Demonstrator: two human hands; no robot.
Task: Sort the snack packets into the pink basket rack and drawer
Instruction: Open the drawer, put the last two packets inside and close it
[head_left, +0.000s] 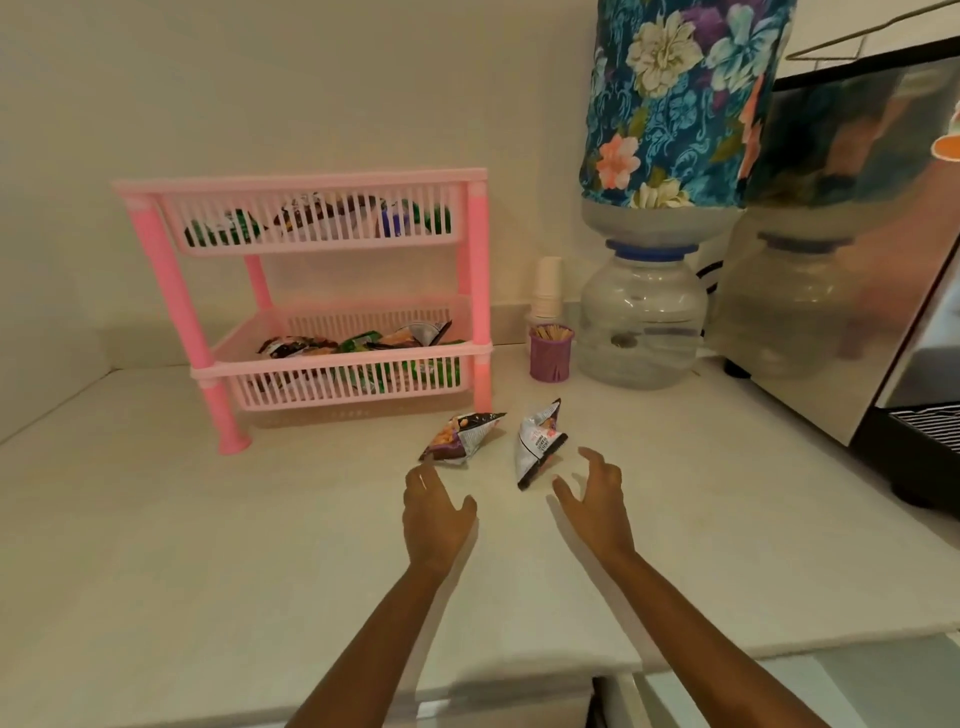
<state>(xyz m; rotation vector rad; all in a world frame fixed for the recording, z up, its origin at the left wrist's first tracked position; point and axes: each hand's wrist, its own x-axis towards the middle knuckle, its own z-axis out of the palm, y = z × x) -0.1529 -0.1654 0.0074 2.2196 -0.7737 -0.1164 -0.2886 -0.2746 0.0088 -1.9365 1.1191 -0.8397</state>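
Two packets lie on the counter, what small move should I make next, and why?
Probably close the right hand on the silver-and-black foil snack packet: it lies on the white counter, just beyond that hand's spread fingers, and the pink plastic basket rack behind shows room.

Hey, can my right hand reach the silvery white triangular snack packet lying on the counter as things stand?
Probably yes. The right hand is open just beside the silvery white triangular snack packet, thumb and fingers spread toward it, and nothing on the pale counter lies between them.
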